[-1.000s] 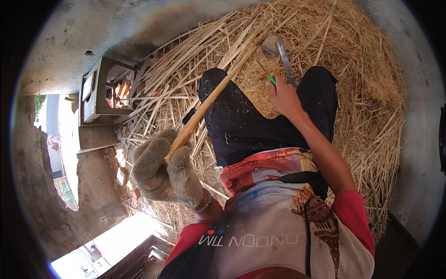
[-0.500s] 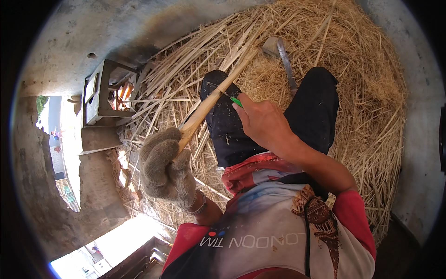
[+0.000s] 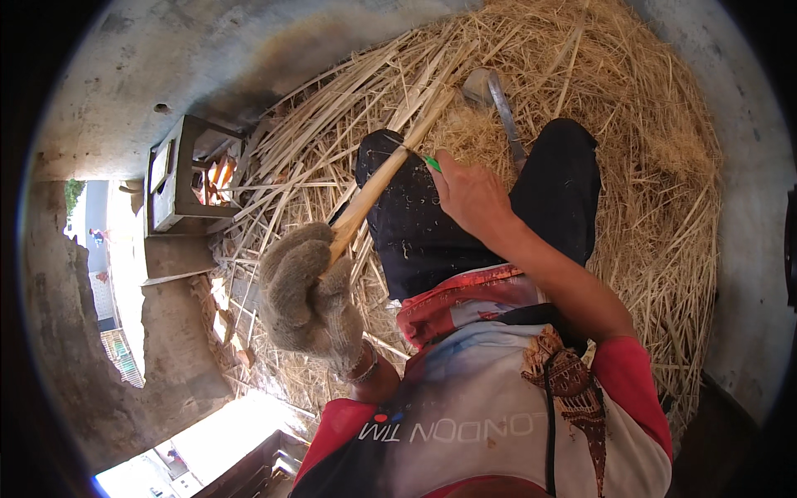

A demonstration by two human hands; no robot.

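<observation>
Grasping: left hand [image 3: 305, 290], strip [image 3: 375, 192]; right hand [image 3: 473, 192], green-handled tool [image 3: 432, 163]; shavings [image 3: 652, 199] around; blade [image 3: 503, 111] near knee [image 3: 568, 143]

Looks like a rough workshop: fine tan shavings [image 3: 656, 158] and long pale split strips [image 3: 357, 87] are covering the ground beyond the left hand's [image 3: 307, 290] grey-brown knit-gloved grip. Farther right, a long grey metal blade [image 3: 503, 112] is lying. Stained grey concrete walls [image 3: 241, 37] are enclosing everything; left of the grip, a jagged opening [image 3: 120, 274] is admitting daylight.
</observation>
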